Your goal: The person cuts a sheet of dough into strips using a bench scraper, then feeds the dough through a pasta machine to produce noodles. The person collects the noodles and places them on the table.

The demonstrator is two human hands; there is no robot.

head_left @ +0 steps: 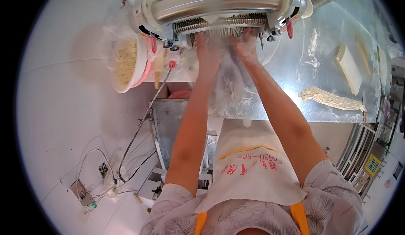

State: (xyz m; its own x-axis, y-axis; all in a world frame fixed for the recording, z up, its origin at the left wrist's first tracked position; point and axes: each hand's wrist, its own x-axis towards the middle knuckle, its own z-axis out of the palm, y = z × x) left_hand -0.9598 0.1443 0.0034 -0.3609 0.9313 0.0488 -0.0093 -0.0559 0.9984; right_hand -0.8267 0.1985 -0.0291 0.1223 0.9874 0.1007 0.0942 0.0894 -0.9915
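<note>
Noodles (228, 32) hang as a short pale fringe under the cutting rollers (219, 23) of the machine (217, 3), at the far side of the steel table (291, 68). From my remote seat, I judge that everything turns on how that fringe sits between the two hands: the left hand (202, 42) is to its left, the right hand (245, 44) to its right, both reaching up from the near side. The strands' long axis seems to run down from the rollers and toward the near side, roughly in line with the forearms. I put the right hand nearer, since its thumb side comes right up to the fringe's right edge; the left hand appears a little farther off.

I cannot tell how the fingers are set on either hand: the tips run up under the machine's edge, and whether they pinch, cup or merely touch strands is hidden from me. The lower ends of the fringe fade into a grey, floury blur between the forearms, so I can't make out its full length. The machine's top is cut off by the frame. A separate noodle bundle (331, 99) lies well apart on the table's near right, stretched mostly left to right.
</note>
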